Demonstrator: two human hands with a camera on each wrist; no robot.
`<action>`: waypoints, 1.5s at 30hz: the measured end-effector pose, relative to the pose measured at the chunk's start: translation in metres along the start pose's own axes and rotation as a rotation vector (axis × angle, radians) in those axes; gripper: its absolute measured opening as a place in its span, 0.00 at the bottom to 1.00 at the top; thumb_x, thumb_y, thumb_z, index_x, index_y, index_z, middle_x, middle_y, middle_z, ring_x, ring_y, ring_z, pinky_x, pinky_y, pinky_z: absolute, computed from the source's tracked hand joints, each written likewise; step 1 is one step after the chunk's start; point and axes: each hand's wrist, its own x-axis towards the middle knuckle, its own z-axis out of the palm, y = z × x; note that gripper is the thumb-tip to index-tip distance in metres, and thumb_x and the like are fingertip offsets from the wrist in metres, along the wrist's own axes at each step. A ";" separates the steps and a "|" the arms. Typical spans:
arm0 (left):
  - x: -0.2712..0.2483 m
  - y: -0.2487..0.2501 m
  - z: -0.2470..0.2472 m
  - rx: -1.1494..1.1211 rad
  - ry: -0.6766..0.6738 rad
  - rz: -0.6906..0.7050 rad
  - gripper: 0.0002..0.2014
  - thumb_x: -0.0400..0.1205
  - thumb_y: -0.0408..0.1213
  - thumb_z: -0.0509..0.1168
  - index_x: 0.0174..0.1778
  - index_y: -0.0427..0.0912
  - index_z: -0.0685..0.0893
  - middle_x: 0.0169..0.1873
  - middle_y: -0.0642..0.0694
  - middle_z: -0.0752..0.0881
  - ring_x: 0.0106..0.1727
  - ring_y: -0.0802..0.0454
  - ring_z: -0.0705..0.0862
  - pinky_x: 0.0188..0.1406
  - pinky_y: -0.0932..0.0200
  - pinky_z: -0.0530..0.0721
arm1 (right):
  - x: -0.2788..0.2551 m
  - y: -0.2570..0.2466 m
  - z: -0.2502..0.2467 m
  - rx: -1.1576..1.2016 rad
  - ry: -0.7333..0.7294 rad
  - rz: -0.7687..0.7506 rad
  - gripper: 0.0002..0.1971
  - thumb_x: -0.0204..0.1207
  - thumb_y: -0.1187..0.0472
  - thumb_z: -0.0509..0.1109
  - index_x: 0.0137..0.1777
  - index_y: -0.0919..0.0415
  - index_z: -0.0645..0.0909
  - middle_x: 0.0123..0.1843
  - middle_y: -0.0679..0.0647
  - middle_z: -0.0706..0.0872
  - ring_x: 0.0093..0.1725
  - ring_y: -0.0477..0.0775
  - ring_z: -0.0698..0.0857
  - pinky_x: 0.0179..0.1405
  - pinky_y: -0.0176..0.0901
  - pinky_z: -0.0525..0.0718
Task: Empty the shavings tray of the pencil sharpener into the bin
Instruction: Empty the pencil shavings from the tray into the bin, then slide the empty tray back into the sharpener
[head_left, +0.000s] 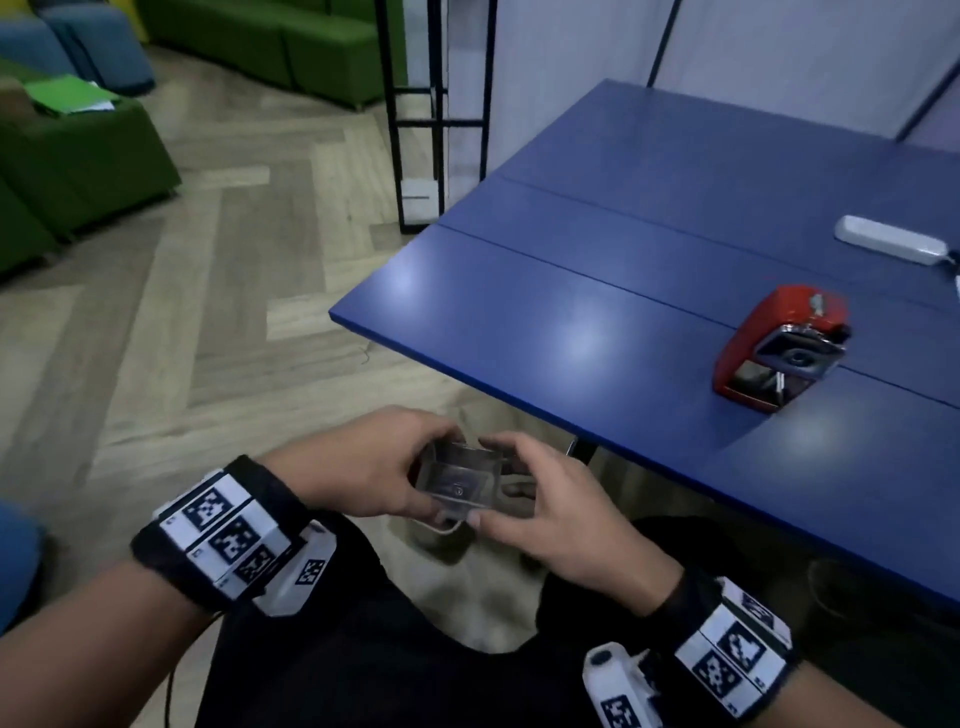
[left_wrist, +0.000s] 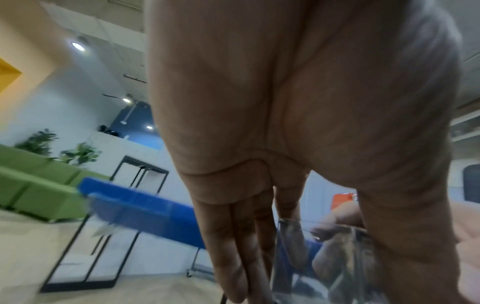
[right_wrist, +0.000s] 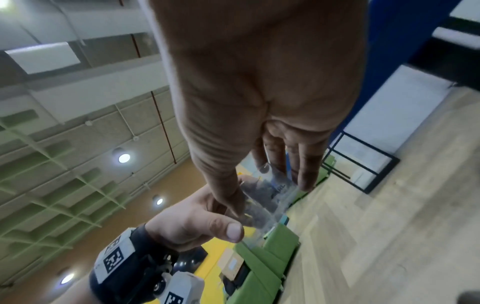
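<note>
Item: small clear plastic shavings tray (head_left: 460, 486), held over our lap, off the blue table (head_left: 597, 291). Our left hand (head_left: 363, 467) and right hand (head_left: 550, 514) pinch opposite ends, fingers curled. We should keep it level until the unseen bin. Faint lettering on its wall, unreadable. Red metal pencil sharpener (head_left: 779, 348) stays tabled.

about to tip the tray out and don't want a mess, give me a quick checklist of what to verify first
1. Tray out of the sharpener: ok, the sharpener sits apart on the table.
2. Grip: ok, left hand and right hand both hold the tray.
3. Tray level, opening up: ok.
4. Shavings still inside: cannot tell.
5. Bin under the tray: cannot tell, no bin clearly in view.
6. Tray clear of the table edge: ok.
</note>
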 end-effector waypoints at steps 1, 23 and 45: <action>0.001 0.017 -0.005 0.032 -0.010 0.037 0.28 0.66 0.58 0.83 0.61 0.60 0.84 0.52 0.59 0.90 0.52 0.57 0.90 0.57 0.46 0.91 | -0.013 0.000 -0.010 -0.005 0.040 0.005 0.36 0.73 0.41 0.83 0.81 0.38 0.76 0.70 0.34 0.85 0.68 0.34 0.86 0.69 0.40 0.88; 0.197 0.281 -0.099 0.428 0.016 0.403 0.61 0.69 0.63 0.84 0.92 0.64 0.51 0.88 0.46 0.65 0.83 0.41 0.74 0.81 0.40 0.76 | -0.173 0.074 -0.161 0.021 0.672 0.327 0.34 0.68 0.41 0.89 0.73 0.47 0.84 0.60 0.37 0.91 0.59 0.39 0.91 0.65 0.42 0.92; 0.211 0.296 -0.027 0.255 0.178 0.430 0.45 0.63 0.78 0.77 0.67 0.51 0.82 0.50 0.54 0.91 0.50 0.52 0.89 0.55 0.46 0.91 | -0.149 0.097 -0.179 -0.150 0.770 0.560 0.32 0.61 0.32 0.87 0.58 0.48 0.82 0.51 0.43 0.92 0.49 0.47 0.91 0.50 0.51 0.94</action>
